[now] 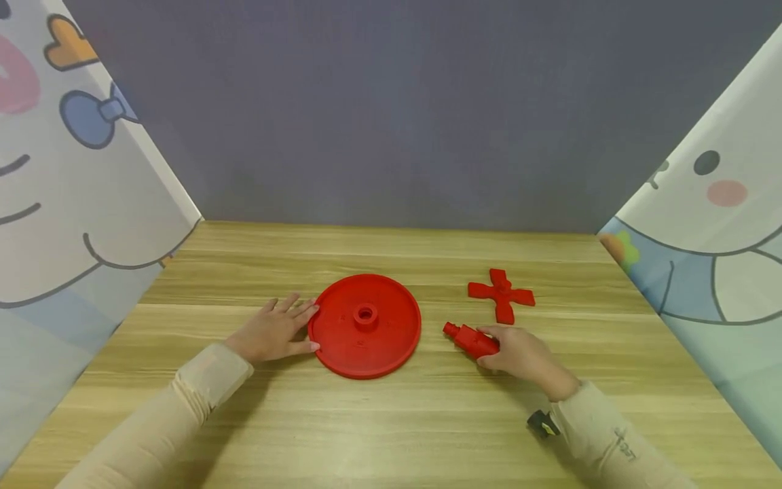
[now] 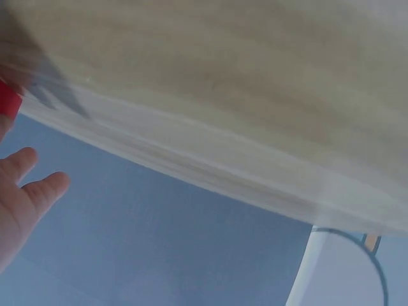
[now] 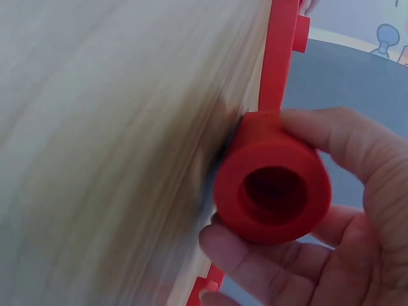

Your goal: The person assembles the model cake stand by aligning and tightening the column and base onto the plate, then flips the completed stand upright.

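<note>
A round red disc [image 1: 391,346] with a raised rim and a hollow hub at its centre lies on the wooden table. My left hand [image 1: 277,333] touches its left edge, thumb and fingers spread along the rim. In the left wrist view only part of the left hand [image 2: 22,204] shows, beside a bit of red. To the right of the disc, my right hand [image 1: 519,352] grips a red tube-like piece [image 1: 475,341] with a narrower, stepped tip pointing left. The right wrist view shows the round hollow end of this red piece [image 3: 274,194], thumb on one side and fingers on the other.
A flat red cross-shaped piece [image 1: 502,296] with four arms lies behind the right hand. The wooden table [image 1: 366,435] ends at a grey panel [image 1: 397,115] at the back. Cartoon-printed cloth [image 1: 702,224] hangs at both sides.
</note>
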Available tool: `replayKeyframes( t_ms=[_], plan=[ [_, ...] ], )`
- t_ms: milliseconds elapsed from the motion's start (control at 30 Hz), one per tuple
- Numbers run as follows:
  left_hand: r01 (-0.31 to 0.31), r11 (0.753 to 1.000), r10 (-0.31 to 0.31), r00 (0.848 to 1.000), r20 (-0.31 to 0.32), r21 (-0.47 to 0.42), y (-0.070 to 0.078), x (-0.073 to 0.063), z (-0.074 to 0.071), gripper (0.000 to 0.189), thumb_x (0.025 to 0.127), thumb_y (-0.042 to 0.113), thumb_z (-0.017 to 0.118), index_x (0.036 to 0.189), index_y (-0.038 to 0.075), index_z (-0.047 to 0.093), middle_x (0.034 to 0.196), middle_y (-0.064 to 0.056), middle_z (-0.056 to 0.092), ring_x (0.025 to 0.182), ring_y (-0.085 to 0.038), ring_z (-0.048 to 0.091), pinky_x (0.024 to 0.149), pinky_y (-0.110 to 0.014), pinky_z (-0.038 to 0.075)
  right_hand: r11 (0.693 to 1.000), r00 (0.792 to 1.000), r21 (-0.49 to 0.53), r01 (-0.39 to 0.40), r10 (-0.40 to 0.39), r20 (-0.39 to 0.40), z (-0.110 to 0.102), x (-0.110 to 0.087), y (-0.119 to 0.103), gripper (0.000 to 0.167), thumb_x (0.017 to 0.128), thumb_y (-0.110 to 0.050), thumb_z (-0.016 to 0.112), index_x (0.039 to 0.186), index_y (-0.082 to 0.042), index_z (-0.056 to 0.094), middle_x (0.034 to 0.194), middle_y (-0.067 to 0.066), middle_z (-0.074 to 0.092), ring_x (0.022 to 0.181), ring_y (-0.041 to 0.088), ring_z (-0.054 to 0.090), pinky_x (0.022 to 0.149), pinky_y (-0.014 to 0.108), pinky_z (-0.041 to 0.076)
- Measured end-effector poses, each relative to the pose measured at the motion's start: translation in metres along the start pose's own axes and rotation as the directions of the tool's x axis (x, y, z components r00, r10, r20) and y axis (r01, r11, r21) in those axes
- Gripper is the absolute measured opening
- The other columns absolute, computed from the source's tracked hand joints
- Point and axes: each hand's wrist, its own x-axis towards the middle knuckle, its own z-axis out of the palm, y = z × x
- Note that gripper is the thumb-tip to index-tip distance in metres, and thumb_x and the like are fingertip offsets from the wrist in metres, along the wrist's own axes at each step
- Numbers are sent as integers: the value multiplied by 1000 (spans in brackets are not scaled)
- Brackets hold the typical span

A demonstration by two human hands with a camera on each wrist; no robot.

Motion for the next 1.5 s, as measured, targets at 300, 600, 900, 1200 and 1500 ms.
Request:
replayKeyframes(
  t_ms=[300,600,900,1200,1500],
  plan=[
    [-2,1000,1,1000,18,31,0,0,-3,77,90,60,51,142,3,46,147,-15,41,137,-46,27,102,-65,29,979,997,197,52,-40,-65,0,5,6,46,77,-14,77,117,5,64,84,4,66,70,15,56,60,29,47],
    [-12,1000,12,1000,12,-6,-2,1,-3,78,89,62,50,142,4,46,149,-16,39,138,-47,21,103,-66,26,901,988,433,26,42,-147,-4,12,8,43,79,-13,77,116,5,64,94,9,68,84,21,60,68,27,50],
    [-18,1000,18,1000,10,-8,-6,4,3,80,89,63,49,144,5,44,150,-15,38,138,-46,22,104,-66,25,858,982,512,23,78,-175,-5,22,6,46,82,-14,75,121,5,61,100,10,67,88,21,60,69,24,51],
    [-16,1000,16,999,33,-19,-4,4,-2,79,91,63,47,144,5,42,150,-15,37,137,-46,26,105,-66,24,836,979,543,82,36,-202,-9,33,-5,46,82,-12,75,122,6,60,102,15,67,87,22,62,68,22,52],
    [9,1000,-8,999,54,-27,-4,2,-2,81,90,65,46,146,7,41,151,-13,35,138,-44,24,106,-65,22,825,969,542,157,-21,-248,-2,44,-24,47,79,-8,77,120,8,61,101,15,68,89,26,64,69,22,52]
  ],
)
